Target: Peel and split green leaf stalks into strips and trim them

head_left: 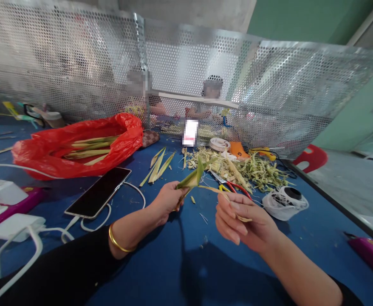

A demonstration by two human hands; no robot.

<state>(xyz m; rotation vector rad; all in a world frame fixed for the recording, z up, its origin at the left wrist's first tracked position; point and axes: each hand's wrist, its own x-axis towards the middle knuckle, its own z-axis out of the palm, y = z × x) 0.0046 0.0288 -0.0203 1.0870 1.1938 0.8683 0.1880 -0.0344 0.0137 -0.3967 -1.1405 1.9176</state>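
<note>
My left hand [167, 199] is closed on a folded green palm leaf piece [191, 178] held just above the blue table [186, 259]. A thin pale leaf strip [220, 193] runs from that piece to my right hand [242, 221], whose fingers pinch the strip's end. Both hands hover over the middle of the table, about a hand's width apart. A gold bangle [118, 242] sits on my left wrist.
A red plastic bag [46, 153] with long leaves lies at left, a phone [99, 191] on a white cable beside it. Loose leaves [157, 165], a heap of trimmings [247, 170], red-handled scissors [234, 187] and a white bag [283, 202] lie beyond. A perforated metal screen [186, 72] with people behind it backs the table.
</note>
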